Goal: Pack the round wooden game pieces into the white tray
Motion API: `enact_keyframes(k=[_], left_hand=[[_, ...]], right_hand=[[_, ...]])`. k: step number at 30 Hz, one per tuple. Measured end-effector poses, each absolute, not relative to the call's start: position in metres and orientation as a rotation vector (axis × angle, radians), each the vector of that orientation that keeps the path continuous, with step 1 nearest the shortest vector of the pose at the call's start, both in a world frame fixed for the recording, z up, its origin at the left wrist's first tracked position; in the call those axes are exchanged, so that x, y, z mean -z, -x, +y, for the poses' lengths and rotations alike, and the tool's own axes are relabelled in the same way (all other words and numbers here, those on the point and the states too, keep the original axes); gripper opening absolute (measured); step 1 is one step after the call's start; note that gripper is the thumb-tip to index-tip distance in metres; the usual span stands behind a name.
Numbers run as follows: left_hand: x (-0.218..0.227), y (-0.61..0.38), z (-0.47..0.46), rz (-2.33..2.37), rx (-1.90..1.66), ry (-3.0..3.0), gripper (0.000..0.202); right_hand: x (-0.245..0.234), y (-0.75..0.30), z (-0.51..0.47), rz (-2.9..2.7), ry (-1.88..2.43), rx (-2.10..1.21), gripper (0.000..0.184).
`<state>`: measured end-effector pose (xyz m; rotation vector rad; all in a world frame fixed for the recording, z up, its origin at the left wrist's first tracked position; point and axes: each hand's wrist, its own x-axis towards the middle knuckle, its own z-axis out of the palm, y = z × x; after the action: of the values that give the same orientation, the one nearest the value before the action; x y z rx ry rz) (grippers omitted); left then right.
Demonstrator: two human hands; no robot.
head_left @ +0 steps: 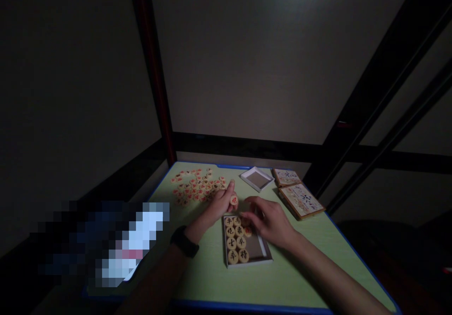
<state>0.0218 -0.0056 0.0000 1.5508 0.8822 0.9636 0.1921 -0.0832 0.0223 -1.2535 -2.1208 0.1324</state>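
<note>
Upright, with its thumb raised, my left hand grips a round xiangqi piece marked in red. It is between the scattered pieces and a shallow open box. My right hand is over the box's upper right part, thumb and fingers bent toward each other; what is between them, if anything, is hidden. In the box, flat wooden pieces with black characters stand in two columns at the left. A red-marked piece sits beside them, partly under my right hand.
An upturned box lid or tray rests at the table's back. Two printed boxes are at the right. A blurred-out bright screen is at the left. Blue edging borders the green table; walls surround its far side.
</note>
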Motion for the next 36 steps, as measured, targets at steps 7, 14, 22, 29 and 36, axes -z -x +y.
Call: enact_keyframes(k=[7,14,22,29,36], left_hand=[[0.000,-0.032,-0.019,0.890,-0.977,-1.658,0.067],[0.003,-0.025,-0.014,1.075,-0.907,-1.892,0.068],[0.003,-0.016,0.000,1.269,-0.885,-1.997,0.072],[0.003,-0.019,-0.006,1.206,-0.861,-1.988,0.075],[0.001,-0.018,-0.008,1.217,-0.859,-2.018,0.076]], right_hand=[[-0.008,-0.181,-0.085,-2.122,1.172,0.290,0.032],[-0.028,-0.192,-0.087,-2.365,1.272,0.299,0.025],[-0.050,-0.194,-0.097,-2.736,1.444,-0.097,0.011],[-0.044,-0.190,-0.098,-2.714,1.490,-0.203,0.008],[-0.038,-0.191,-0.097,-2.691,1.560,-0.112,0.017]])
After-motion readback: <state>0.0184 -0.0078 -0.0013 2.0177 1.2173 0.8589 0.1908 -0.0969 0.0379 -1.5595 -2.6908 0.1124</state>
